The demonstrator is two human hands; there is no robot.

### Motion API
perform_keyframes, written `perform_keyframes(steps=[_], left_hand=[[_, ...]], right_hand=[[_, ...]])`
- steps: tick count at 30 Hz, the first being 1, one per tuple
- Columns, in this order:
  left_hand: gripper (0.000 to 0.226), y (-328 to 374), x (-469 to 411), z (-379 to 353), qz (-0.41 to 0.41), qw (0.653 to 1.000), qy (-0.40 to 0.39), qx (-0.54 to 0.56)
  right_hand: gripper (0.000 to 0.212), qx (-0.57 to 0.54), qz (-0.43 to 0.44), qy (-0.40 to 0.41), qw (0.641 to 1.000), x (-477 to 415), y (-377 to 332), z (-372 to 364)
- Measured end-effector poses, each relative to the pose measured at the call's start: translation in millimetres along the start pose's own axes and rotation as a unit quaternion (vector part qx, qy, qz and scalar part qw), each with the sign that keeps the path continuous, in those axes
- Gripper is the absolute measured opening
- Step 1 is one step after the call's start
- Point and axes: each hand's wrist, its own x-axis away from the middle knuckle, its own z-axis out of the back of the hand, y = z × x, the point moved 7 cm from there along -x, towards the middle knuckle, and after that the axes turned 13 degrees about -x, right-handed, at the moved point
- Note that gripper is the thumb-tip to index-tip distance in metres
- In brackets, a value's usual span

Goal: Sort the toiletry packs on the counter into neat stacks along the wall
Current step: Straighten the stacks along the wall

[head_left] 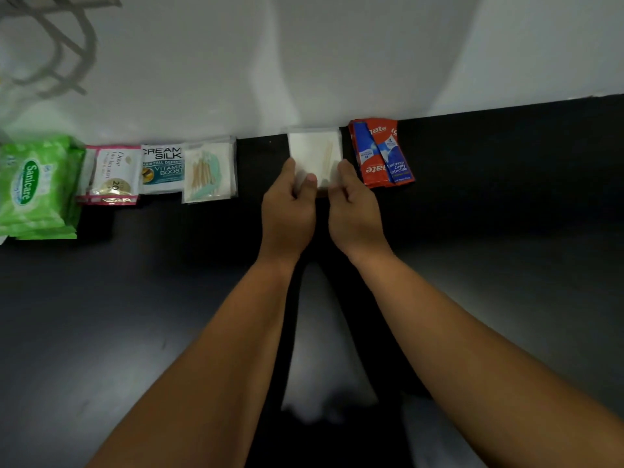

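Note:
Both hands hold a stack of white packs [315, 153] against the wall, in the middle of the row. My left hand [290, 204] grips its near left corner, thumb on top. My right hand [354, 204] pinches its near right corner. To the right lies a fanned pile of red toothpaste sachets [381, 153]. Along the wall to the left sit clear packs of toothpicks [209, 170], Cream Silk sachets [163, 168], Dove sachets [113, 175] and green Sanicare wipes packs [37, 187].
The counter [135, 298] is black and glossy and meets a white wall [304, 62] at the back. A gap of bare counter lies between the toothpick packs and the white packs. A shadow of a rack falls on the wall at the upper left.

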Motion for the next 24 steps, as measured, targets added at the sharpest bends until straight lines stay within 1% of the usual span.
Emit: perform_keyframes(steps=[3, 5, 6, 9, 11, 14, 15, 16, 17, 18, 19, 20, 22, 24], left_hand=[[0.039, 5.3, -10.7, 0.9, 0.002, 1.0, 0.0, 0.023], [0.032, 7.5, -16.6, -0.7, 0.008, 1.0, -0.001, 0.025], [0.036, 8.7, -18.2, -1.4, 0.01, 1.0, 0.0, 0.023], [0.056, 5.5, -21.4, -3.0, 0.013, 1.0, 0.008, 0.008], [0.055, 3.5, -20.7, -4.0, 0.011, 1.0, 0.004, 0.0], [0.042, 8.0, -19.8, -3.8, 0.0, 1.0, -0.018, 0.002], [0.041, 6.6, -21.5, -3.6, -0.001, 1.0, -0.025, 0.01], [0.046, 6.1, -21.6, -2.9, 0.003, 0.999, -0.031, 0.022], [0.056, 1.5, -22.8, -1.7, 0.011, 0.999, -0.032, 0.028], [0.067, -1.0, -21.6, 2.7, 0.017, 0.999, -0.026, 0.022], [0.073, -3.8, -19.6, 8.0, 0.016, 1.0, -0.016, 0.008], [0.072, -4.7, -15.4, 15.3, 0.005, 1.0, -0.003, -0.007], [0.058, -7.6, -6.9, 35.1, -0.014, 0.999, 0.038, -0.027], [0.043, -16.3, -1.8, 62.8, -0.02, 0.992, 0.112, -0.051]], right_hand=[[0.036, 0.015, 0.022, -0.012, 1.0, -8.5, -5.3, -6.2], [0.036, 0.017, 0.027, -0.014, 0.999, -13.0, -8.1, -7.4], [0.036, 0.015, 0.027, -0.015, 0.999, -14.6, -8.7, -7.6], [0.039, 0.023, 0.013, -0.008, 1.0, -16.7, -8.7, -3.4], [0.042, 0.027, 0.002, -0.006, 1.0, -16.0, -8.6, -0.5], [0.048, 0.062, -0.007, -0.024, 0.998, -17.0, -10.1, -2.2], [0.05, 0.077, -0.007, -0.034, 0.996, -18.6, -11.3, -3.8], [0.053, 0.088, -0.008, -0.043, 0.995, -20.8, -11.8, -5.4], [0.055, 0.098, -0.009, -0.049, 0.994, -23.0, -12.0, -6.1], [0.056, 0.11, -0.011, -0.051, 0.993, -24.8, -13.0, -6.2], [0.056, 0.126, -0.009, -0.05, 0.991, -25.7, -14.4, -5.9], [0.056, 0.147, -0.004, -0.047, 0.988, -24.8, -17.9, -5.4], [0.054, 0.198, 0.042, -0.02, 0.979, -15.8, -31.8, -6.1], [0.05, 0.19, 0.126, 0.014, 0.974, 3.1, -51.8, -16.5]])
